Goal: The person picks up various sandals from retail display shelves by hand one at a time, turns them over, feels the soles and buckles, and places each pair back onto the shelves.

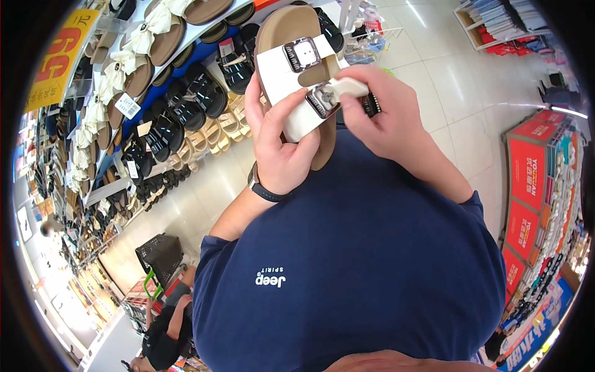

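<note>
A sandal (280, 28) with a tan footbed and two broad white straps is held up in front of my chest, its toe end pointing away. My left hand (282, 142) wraps around its side and sole, the thumb pressing by the lower white strap. On that strap sits a shiny square buckle (322, 102); a second large buckle (302, 54) is on the upper strap. My right hand (387, 108) pinches the white strap end (352, 87) beside the lower buckle between thumb and fingers. A black watch band (268, 193) circles my left wrist.
To the left, a shoe rack holds black sandals (204, 93), beige sandals (232, 124) and bow-topped sandals (164, 40), under a yellow price sign (62, 56). A red-fronted display (527, 186) stands right. Lower left are a person (164, 335) and a dark basket (160, 255).
</note>
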Demonstrator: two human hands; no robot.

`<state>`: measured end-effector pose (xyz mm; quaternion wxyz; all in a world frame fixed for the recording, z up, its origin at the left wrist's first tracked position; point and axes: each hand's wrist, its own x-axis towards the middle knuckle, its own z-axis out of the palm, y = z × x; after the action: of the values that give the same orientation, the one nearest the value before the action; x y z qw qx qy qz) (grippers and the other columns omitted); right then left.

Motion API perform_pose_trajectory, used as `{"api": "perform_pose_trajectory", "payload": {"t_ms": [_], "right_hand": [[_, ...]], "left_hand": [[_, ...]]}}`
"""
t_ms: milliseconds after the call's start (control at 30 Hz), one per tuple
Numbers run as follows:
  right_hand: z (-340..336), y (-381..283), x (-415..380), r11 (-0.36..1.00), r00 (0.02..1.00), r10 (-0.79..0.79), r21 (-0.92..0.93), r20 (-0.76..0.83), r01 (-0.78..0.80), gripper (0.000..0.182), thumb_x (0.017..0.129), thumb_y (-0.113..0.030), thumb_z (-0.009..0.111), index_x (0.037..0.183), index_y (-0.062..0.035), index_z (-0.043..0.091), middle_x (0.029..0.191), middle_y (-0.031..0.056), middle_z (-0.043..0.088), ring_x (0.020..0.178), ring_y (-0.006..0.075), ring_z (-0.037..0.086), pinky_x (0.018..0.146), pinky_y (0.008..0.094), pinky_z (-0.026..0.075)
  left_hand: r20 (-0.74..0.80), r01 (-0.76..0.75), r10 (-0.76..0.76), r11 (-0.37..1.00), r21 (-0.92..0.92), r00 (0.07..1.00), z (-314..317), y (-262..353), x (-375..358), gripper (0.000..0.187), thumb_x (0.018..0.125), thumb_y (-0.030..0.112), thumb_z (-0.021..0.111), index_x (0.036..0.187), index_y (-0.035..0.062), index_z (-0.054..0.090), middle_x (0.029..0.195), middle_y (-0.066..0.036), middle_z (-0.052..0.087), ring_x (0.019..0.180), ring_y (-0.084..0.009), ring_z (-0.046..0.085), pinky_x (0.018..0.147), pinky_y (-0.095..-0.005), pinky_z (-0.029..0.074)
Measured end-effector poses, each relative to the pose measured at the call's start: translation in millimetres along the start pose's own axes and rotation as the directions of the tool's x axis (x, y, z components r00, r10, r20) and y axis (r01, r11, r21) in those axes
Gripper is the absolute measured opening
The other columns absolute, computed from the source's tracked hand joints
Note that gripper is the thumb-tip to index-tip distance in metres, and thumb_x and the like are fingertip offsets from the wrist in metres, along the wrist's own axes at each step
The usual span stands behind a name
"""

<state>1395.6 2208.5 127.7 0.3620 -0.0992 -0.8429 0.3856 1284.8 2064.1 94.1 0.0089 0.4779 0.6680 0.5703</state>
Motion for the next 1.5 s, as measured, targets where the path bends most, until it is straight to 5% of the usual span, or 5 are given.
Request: {"api": "perform_pose_trajectory", "payload": {"t_ms": [100,233,333,633,1500], "right_hand": [[-11.2,-13.9,1.0,0.948,0.925,0.280,0.077,0.256,-0.308,0.006,0.086,-0.005,0.059,0.092,-0.0019,0.058,0.074,0.0033,0.059,0.065,0.0092,0.054,0.059,0.0244,0.044],[-10.1,-8.0,-6.5,0.927,0.925,0.321,0.134,0.201,-0.351,0.010,0.091,-0.011,0.060,0.089,-0.0021,0.056,0.071,0.0030,0.058,0.066,0.0060,0.053,0.058,0.0238,0.043],[-4.0,-3.9,-12.9,0.866,0.906,0.393,0.267,0.158,-0.422,0.020,0.092,-0.022,0.059,0.088,-0.0031,0.055,0.065,0.0083,0.057,0.057,0.0139,0.055,0.052,0.0281,0.042],[-11.8,-11.9,-13.4,0.819,0.872,0.381,0.326,0.307,-0.473,0.020,0.094,-0.021,0.056,0.089,-0.0023,0.052,0.067,0.0061,0.057,0.062,0.0117,0.056,0.056,0.0261,0.044],[-7.7,2.5,-22.5,0.490,0.845,0.367,0.691,0.389,-0.531,0.016,0.098,-0.019,0.051,0.093,-0.0041,0.050,0.081,0.0036,0.060,0.074,0.0098,0.061,0.068,0.0251,0.051]], "left_hand": [[0.085,-0.020,0.019,1.000,0.014,0.996,-2.5,2.9,-1.5,0.050,0.070,-0.003,0.067,0.118,0.0072,0.056,0.145,-0.026,0.024,0.135,-0.0388,0.030,0.107,-0.0442,0.030],[0.155,0.063,-0.047,0.993,-0.100,0.987,-0.6,5.9,0.6,0.055,0.071,0.009,0.073,0.122,0.0101,0.053,0.143,-0.025,0.025,0.133,-0.0400,0.030,0.107,-0.0459,0.030],[0.263,0.111,-0.086,0.991,-0.081,0.961,-7.9,5.8,4.6,0.060,0.075,0.026,0.077,0.127,0.0122,0.050,0.142,-0.026,0.023,0.133,-0.0416,0.027,0.107,-0.0479,0.030],[0.430,0.043,-0.092,0.992,0.122,0.898,-21.6,27.2,22.5,0.050,0.081,0.021,0.072,0.127,0.0121,0.053,0.146,-0.030,0.014,0.138,-0.0473,0.016,0.109,-0.0485,0.027],[0.328,0.016,-0.033,0.998,0.054,0.944,-14.9,14.4,21.4,0.044,0.074,0.021,0.079,0.113,0.0094,0.063,0.142,-0.023,0.028,0.126,-0.0387,0.041,0.103,-0.0444,0.037]]}}
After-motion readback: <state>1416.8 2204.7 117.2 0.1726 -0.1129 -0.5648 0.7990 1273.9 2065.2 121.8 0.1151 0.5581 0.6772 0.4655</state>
